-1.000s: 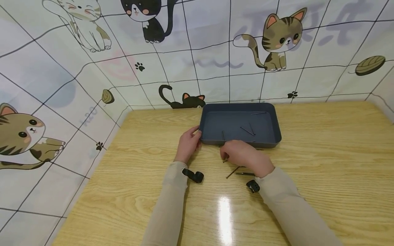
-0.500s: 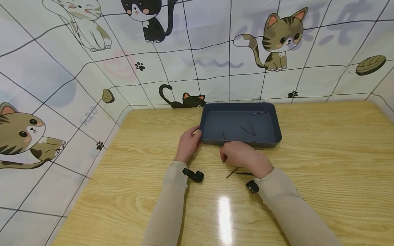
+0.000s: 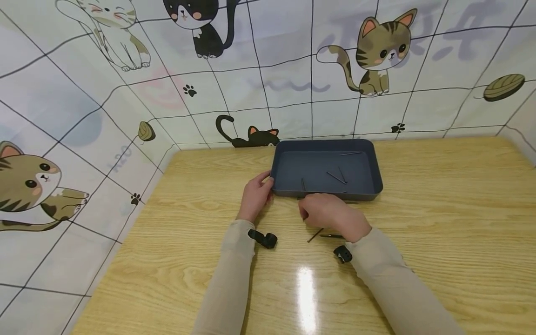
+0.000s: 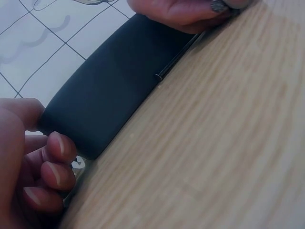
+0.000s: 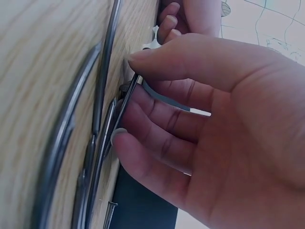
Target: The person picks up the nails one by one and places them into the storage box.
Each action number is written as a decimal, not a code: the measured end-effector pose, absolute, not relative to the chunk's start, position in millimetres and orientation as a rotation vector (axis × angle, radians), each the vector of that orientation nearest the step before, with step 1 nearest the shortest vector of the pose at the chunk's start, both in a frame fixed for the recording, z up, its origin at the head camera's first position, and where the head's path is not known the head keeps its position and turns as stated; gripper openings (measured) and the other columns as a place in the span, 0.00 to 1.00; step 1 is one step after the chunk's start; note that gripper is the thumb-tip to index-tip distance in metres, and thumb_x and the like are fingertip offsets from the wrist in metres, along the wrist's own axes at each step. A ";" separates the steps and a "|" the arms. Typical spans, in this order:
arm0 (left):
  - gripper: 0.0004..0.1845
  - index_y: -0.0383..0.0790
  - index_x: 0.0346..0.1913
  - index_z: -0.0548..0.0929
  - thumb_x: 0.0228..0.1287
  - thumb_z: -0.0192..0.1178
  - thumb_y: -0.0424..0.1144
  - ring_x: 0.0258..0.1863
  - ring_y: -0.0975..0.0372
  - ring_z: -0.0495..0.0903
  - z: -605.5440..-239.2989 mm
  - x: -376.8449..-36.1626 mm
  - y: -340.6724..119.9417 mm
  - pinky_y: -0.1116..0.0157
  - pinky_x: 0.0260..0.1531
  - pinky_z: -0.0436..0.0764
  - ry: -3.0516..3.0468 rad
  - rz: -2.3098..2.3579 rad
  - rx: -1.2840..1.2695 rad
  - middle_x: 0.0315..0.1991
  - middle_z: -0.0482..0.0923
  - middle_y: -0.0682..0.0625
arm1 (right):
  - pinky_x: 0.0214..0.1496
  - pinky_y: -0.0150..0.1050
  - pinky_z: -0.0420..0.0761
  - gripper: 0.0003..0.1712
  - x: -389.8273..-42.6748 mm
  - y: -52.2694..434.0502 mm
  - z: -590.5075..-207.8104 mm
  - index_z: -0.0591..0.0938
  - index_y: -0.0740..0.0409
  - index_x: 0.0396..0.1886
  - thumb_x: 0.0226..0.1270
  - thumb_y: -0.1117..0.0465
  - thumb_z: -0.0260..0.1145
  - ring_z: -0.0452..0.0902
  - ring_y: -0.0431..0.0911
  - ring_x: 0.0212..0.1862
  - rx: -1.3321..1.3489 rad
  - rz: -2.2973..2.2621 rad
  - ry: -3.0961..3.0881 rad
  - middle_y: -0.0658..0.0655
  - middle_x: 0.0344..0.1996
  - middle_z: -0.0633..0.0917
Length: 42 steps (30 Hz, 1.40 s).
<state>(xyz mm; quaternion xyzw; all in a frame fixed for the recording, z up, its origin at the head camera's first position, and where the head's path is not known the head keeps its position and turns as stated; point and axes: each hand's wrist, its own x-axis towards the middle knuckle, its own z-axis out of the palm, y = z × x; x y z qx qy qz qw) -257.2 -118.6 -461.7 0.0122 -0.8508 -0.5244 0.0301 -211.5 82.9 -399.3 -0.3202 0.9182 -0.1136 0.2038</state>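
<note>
Head view: left grip [image 3: 253, 197] holds the tray [image 3: 301, 163] at its near left corner, several nails [image 3: 336, 177] inside; right grip [image 3: 328, 210] stands before the tray's front wall, hiding part of the loose nails [image 3: 315, 235] on the surface [image 3: 188, 200]. Left wrist view: one nail [image 4: 178, 58] lies along the tray's foot. Right wrist view: right grip pinches a slim nail [image 5: 127, 102] between thumb and fingers, loose nails crowding alongside

A wood-grain tabletop [image 3: 439, 209] is marked near its front by a bright glare patch [image 3: 306, 298]. It is bordered at the back and left by a white wall covering [image 3: 289, 93], which is ruled with black grid lines. On this, a brown tabby cat [image 3: 372, 83], a black-and-white cat [image 3: 209, 45] and a peeking black cat [image 3: 261, 137] are printed. Dark paw prints [image 3: 190, 90] and oval striped motifs [image 3: 504, 87] are also noted.
</note>
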 end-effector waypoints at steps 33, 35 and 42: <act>0.20 0.49 0.56 0.74 0.62 0.49 0.47 0.11 0.60 0.69 -462.6 -259.0 -116.0 0.65 0.13 0.67 -2.622 -1.618 0.043 0.14 0.74 0.48 | 0.37 0.40 0.73 0.10 -221.4 104.6 -375.9 0.82 0.52 0.41 0.62 0.58 0.58 0.74 0.40 0.32 -0.922 -0.619 2.701 0.46 0.32 0.80; 0.20 0.50 0.56 0.74 0.62 0.49 0.47 0.11 0.60 0.69 -462.9 -258.9 -116.5 0.65 0.13 0.68 -2.623 -1.616 0.050 0.14 0.74 0.48 | 0.35 0.39 0.72 0.10 -222.6 105.9 -376.0 0.81 0.52 0.40 0.62 0.58 0.58 0.73 0.39 0.30 -0.930 -0.629 2.710 0.46 0.31 0.79; 0.21 0.50 0.56 0.74 0.61 0.49 0.48 0.10 0.60 0.69 -461.9 -259.3 -116.2 0.66 0.12 0.67 -2.628 -1.620 0.054 0.14 0.74 0.49 | 0.32 0.38 0.70 0.08 -227.0 111.9 -375.2 0.80 0.52 0.37 0.62 0.58 0.58 0.71 0.39 0.26 -0.951 -0.695 2.724 0.45 0.27 0.78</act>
